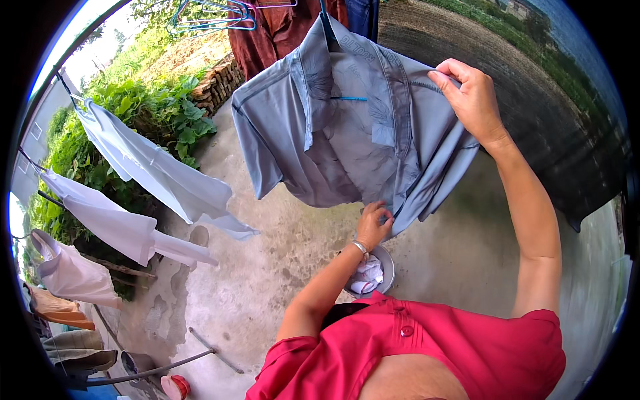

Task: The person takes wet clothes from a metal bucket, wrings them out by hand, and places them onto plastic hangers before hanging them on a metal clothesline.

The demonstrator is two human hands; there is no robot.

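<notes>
A grey-blue collared shirt (345, 130), its front hanging apart and its seams showing, is on a blue hanger (348, 98) before me. Between thumb and fingers, my right hand (467, 97) pinches the cloth at the shirt's right shoulder. Lower down, my left hand (374, 224) grips the front edge near the hem; its fingertips are partly covered by fabric. Under that hand, a metal basin (391, 265) on the ground holds white cloth (367, 275) with red marks.
White garments (155, 160) hang along a line at left, with more clothes beyond. Several wire hangers (212, 20) and a rust-brown garment (260, 42) hang at the top. A dark sheet (530, 115) stretches at right. Leafy plants (130, 115) border the concrete ground (240, 280); a metal stand (215, 350) stands lower left.
</notes>
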